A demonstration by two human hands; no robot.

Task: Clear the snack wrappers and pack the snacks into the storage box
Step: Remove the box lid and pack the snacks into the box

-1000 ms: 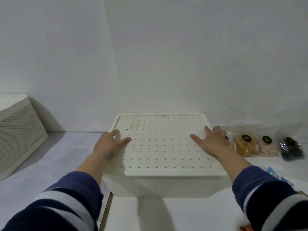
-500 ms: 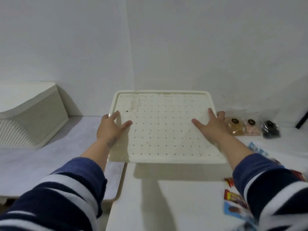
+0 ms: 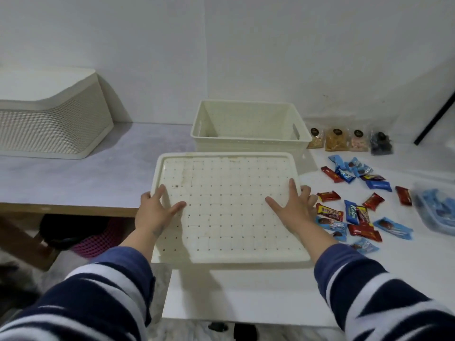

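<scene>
Both hands grip the perforated lid [image 3: 229, 207], left hand [image 3: 154, 212] and right hand [image 3: 294, 209] at its sides, storage box [image 3: 248, 125] open behind, snacks [image 3: 357, 210] scattered right.

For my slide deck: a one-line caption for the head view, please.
Both hands, left and right, hold the perforated lid above the table, storage box open behind, snacks at right.

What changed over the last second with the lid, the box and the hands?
The lid was lifted off the storage box and drawn toward the person, so the box now stands open. Both hands, left hand and right hand, kept holding the lid's sides. The box and the snack bags stayed put.
</scene>
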